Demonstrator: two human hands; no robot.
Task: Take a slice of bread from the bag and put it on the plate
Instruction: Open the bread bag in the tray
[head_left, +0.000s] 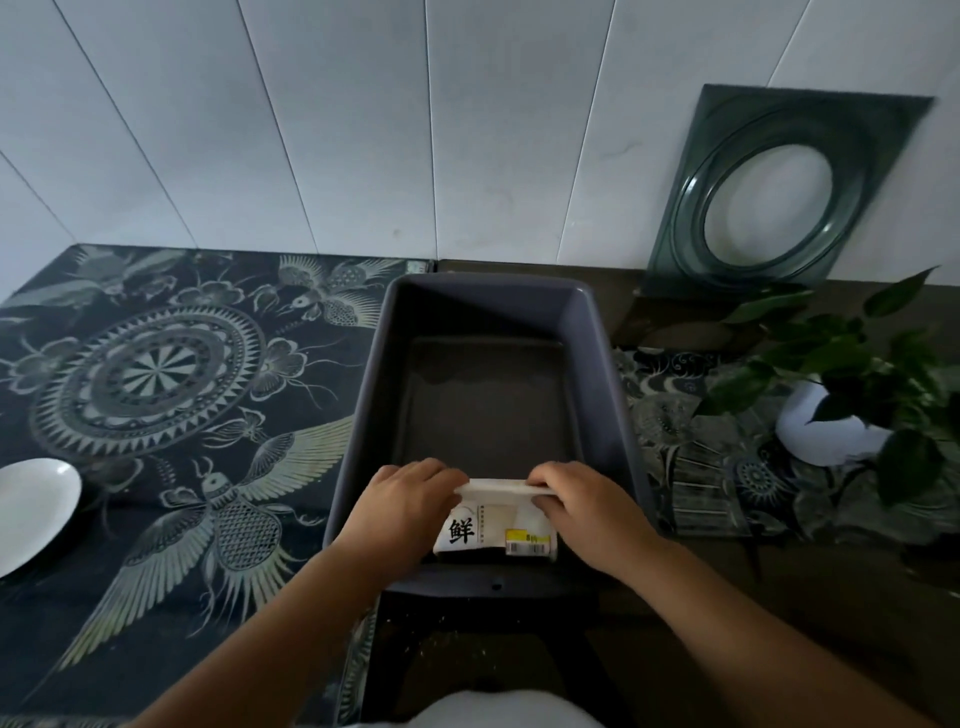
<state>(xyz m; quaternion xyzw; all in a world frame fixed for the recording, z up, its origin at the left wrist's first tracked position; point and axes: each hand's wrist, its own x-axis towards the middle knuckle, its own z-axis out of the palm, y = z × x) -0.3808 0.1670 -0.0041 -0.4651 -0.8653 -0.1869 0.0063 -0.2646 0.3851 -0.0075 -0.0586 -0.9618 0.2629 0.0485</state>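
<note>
A white bread bag (496, 525) with a large black character and a yellow barcode label lies at the near end of a deep grey plastic bin (608, 374). My left hand (402, 499) grips the bag's top edge on its left side. My right hand (582, 506) grips the same edge on the right. The edge is stretched between both hands. No slice of bread shows; the bag's contents are hidden. A white plate (34, 509) sits at the far left edge of the view, on the patterned dark cloth, well away from the bin.
The dark cloth (171, 374) with bird and mandala patterns covers the table left of the bin. A potted green plant (852, 384) in a white pot stands to the right. A square dark glass dish (769, 197) leans against the white tiled wall behind.
</note>
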